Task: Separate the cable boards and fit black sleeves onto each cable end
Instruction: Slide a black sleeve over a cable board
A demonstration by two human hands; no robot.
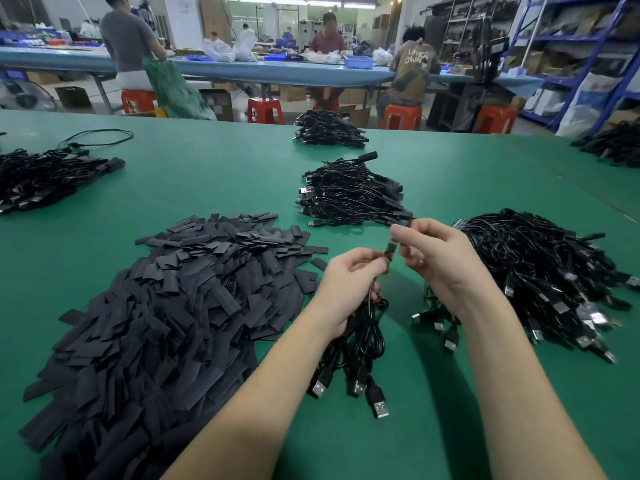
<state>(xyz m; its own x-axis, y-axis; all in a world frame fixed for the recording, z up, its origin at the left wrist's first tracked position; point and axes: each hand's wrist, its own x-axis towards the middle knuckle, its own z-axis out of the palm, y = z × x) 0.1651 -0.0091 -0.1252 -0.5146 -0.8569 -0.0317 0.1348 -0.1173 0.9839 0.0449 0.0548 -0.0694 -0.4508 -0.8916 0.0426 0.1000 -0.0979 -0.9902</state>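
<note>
Apparently we are at the sleeving step, our left hand [349, 271] gripping a small bunch of USB cables [356, 344] and our right hand [436, 254] pinching a black sleeve [401, 224] just above the small cable board [492, 251], so next we should slide it down squarely.

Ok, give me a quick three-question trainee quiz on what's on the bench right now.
1. True or false: the left hand holds a bunch of cables whose USB plugs hang below it.
2. The pile of black sleeves lies on which side of the hands? A) left B) right C) behind the far cable bundle
3. What colour is the table mat?

Key: 1 true; 2 A; 3 green. The right hand pinches a small piece at the cable end; what it is cannot be told.
</note>
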